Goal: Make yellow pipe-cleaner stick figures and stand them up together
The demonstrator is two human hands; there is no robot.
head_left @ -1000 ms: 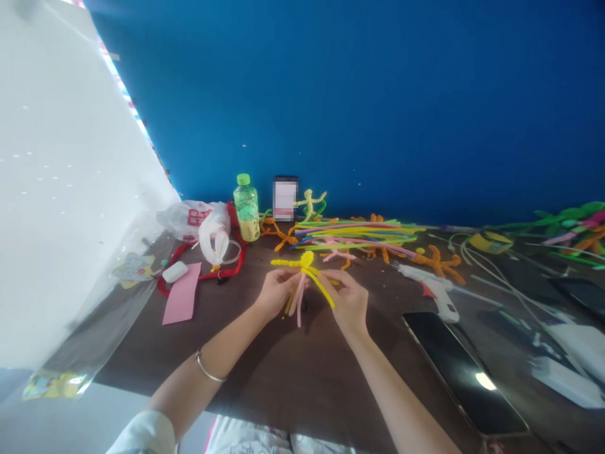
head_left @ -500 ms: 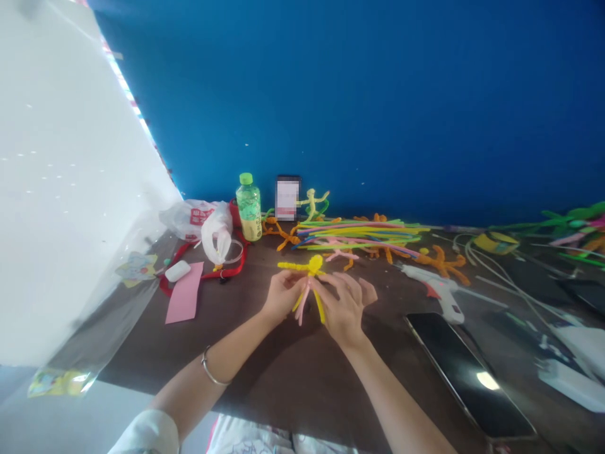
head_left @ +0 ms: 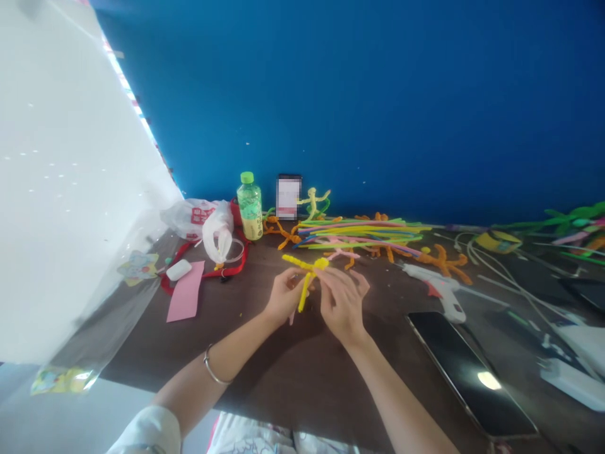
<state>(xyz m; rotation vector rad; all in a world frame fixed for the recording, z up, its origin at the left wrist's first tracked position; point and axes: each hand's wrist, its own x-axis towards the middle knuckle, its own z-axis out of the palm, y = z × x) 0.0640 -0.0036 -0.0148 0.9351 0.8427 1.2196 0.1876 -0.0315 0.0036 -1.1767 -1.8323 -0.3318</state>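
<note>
A pink sheet [head_left: 185, 291] lay on the dark tabletop [head_left: 265, 359] as a person's left hand [head_left: 285, 297] pinched a yellow pipe-cleaner figure [head_left: 305, 282], held just above the surface between both hands, its fingers closed on the figure. The right hand [head_left: 343, 302] clamped curled fingers together on it, the little finger slightly apart. Bending the figure's limbs appeared to be the step in hand, calling for a firm grip. A hot glue gun [head_left: 437, 291] and a smartphone [head_left: 470, 372] lay to the right.
</note>
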